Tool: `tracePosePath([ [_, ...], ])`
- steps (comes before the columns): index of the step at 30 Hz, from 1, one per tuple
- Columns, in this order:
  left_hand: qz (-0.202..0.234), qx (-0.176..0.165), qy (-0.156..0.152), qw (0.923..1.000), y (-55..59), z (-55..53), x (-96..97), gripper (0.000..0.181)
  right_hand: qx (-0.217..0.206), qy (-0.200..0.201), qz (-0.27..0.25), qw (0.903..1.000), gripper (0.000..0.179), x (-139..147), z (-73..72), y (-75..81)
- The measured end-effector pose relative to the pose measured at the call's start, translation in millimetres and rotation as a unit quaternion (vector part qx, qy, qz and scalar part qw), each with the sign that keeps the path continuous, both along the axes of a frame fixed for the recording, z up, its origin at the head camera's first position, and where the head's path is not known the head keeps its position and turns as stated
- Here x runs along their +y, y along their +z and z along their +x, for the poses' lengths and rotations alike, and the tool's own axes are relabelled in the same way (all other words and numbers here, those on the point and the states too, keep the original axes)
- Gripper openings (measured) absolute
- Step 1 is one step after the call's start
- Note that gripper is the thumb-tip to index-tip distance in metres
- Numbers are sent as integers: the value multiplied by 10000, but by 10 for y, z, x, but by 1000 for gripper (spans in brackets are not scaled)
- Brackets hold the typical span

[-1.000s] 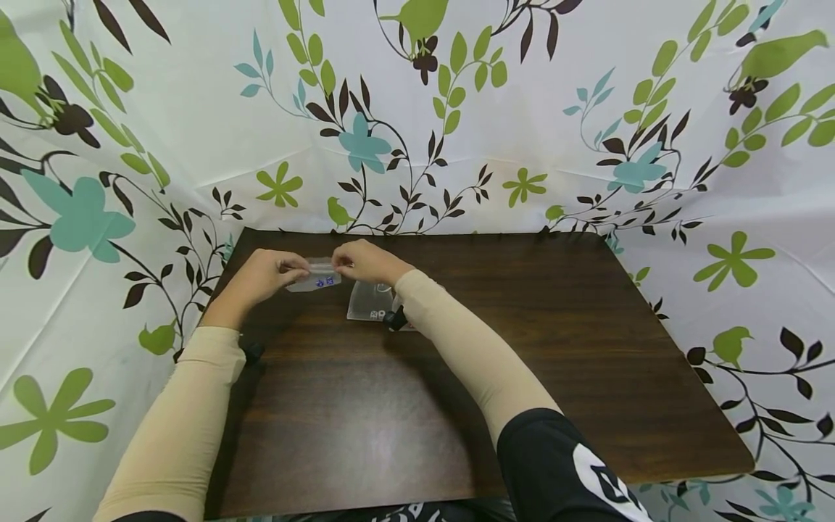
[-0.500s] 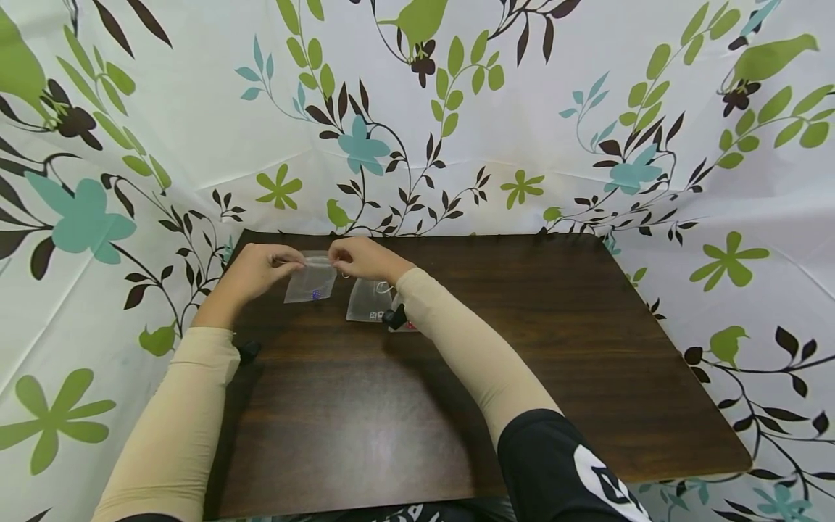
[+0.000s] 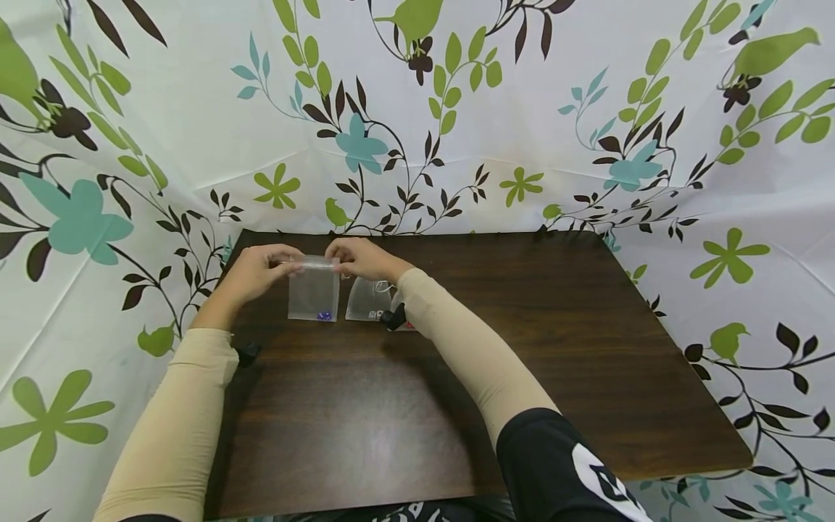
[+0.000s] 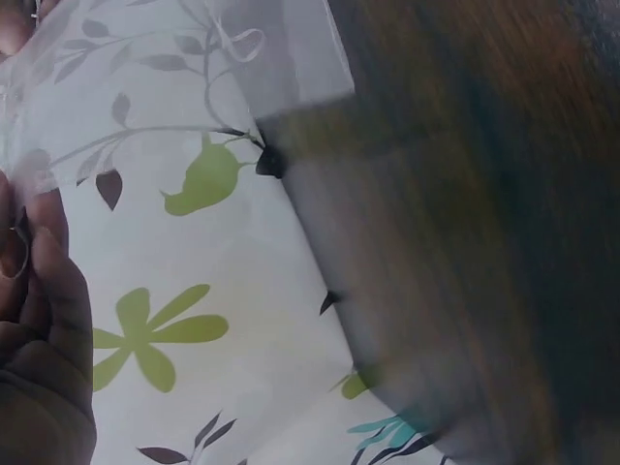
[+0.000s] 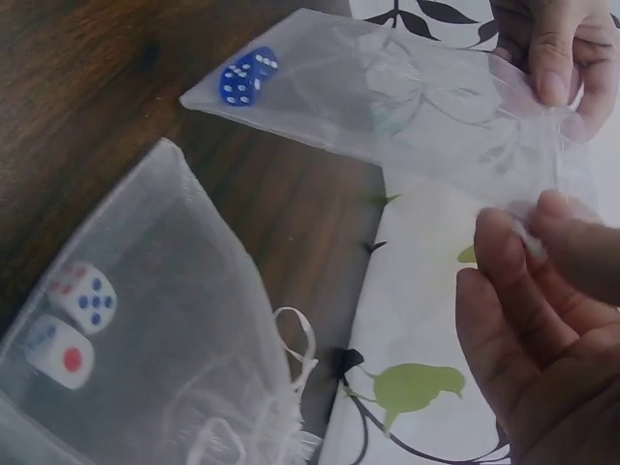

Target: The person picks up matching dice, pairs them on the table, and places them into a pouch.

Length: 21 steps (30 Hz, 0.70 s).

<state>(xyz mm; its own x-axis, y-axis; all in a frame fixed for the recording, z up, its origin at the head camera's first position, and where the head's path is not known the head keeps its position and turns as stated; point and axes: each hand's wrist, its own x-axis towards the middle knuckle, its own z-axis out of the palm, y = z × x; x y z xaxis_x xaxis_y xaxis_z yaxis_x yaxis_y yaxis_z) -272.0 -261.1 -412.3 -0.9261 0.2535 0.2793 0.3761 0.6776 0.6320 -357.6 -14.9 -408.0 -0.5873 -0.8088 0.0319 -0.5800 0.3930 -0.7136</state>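
Observation:
In the head view, a sheer white organza pouch (image 3: 312,293) hangs by its top edge between both hands. The left hand (image 3: 261,272) pinches one corner of that edge, and the right hand (image 3: 360,259) pinches the other. Blue dice (image 5: 248,77) with white dots lie at the bottom of this pouch in the right wrist view. Beside it on the table is a second sheer pouch (image 5: 184,320) with white dice (image 5: 60,351) inside and a white drawstring (image 5: 300,339). The left wrist view shows the left hand (image 4: 44,320) at the held pouch's edge.
The brown wooden table (image 3: 522,348) reaches to a patterned cloth (image 3: 457,159) behind it. A further pouch with something red (image 3: 409,325) lies partly hidden under the right wrist, where a black strap piece (image 3: 394,317) shows.
The held pouch has swung down from nearly flat to hanging full length, its blue dice dropping lower toward the table. The hands shift slightly left, still gripping its top edge.

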Motion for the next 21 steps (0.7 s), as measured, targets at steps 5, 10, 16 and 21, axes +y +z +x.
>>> tracePosePath([
  [5,254,-311,59,9992,-88,-63,-24,26,411,-388,168,9983,32,-34,-37,-78],
  [10,360,-637,342,9967,-155,-123,-68,31,590,-617,134,9963,25,-52,-81,-97],
  [16,507,-1010,462,9925,-226,-178,-125,29,457,-971,239,9939,22,-79,-135,-171],
  [21,1062,-1448,466,9826,-279,-213,-179,28,-209,-1139,-75,9932,21,-96,-176,-271],
])
